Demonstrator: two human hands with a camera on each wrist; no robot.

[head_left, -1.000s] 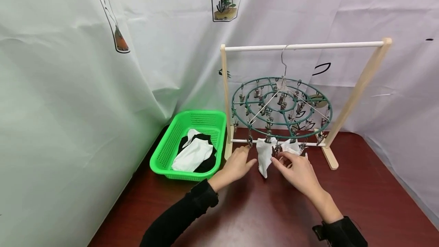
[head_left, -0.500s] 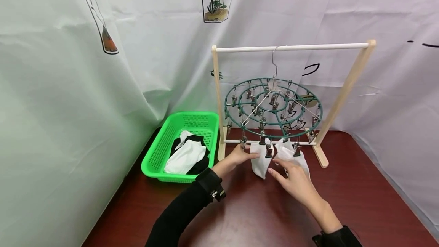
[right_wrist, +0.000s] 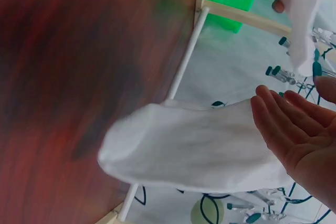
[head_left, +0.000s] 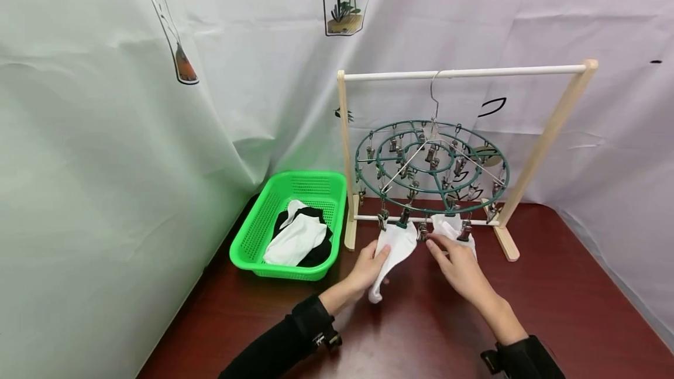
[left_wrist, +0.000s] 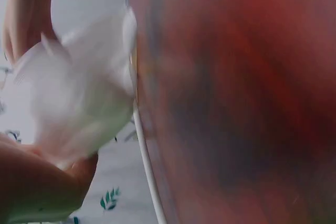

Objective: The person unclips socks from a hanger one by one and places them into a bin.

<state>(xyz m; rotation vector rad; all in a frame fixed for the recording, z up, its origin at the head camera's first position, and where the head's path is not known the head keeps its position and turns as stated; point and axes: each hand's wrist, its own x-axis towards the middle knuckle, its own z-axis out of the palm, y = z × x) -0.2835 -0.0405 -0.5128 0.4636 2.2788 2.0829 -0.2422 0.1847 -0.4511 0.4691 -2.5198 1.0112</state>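
Observation:
A white sock [head_left: 399, 244] hangs from a clip at the front of the round green clip hanger [head_left: 453, 210]. My left hand [head_left: 367, 268] grips this sock at its left edge, thumb in front, and draws its lower end toward the left. In the left wrist view the sock [left_wrist: 84, 82] is blurred. My right hand [head_left: 460, 265] has its fingers extended, fingertips right beside a metal clip [head_left: 423, 231]. Behind it hangs a second white sock [head_left: 447, 226], partly hidden by the hand; the right wrist view shows this sock [right_wrist: 194, 148] hanging just beyond the fingers.
A green basket [head_left: 247, 250] with white and black cloth items stands left of the wooden rack [head_left: 547, 127]. The hanger hooks over the rack's white top rod [head_left: 389, 75], and several clips dangle from its rings. The dark red table [head_left: 432, 338] spreads in front.
My left hand has moved down from the clips to the front sock and pulled its lower end left. My right hand has stayed close to the clips, shifting slightly.

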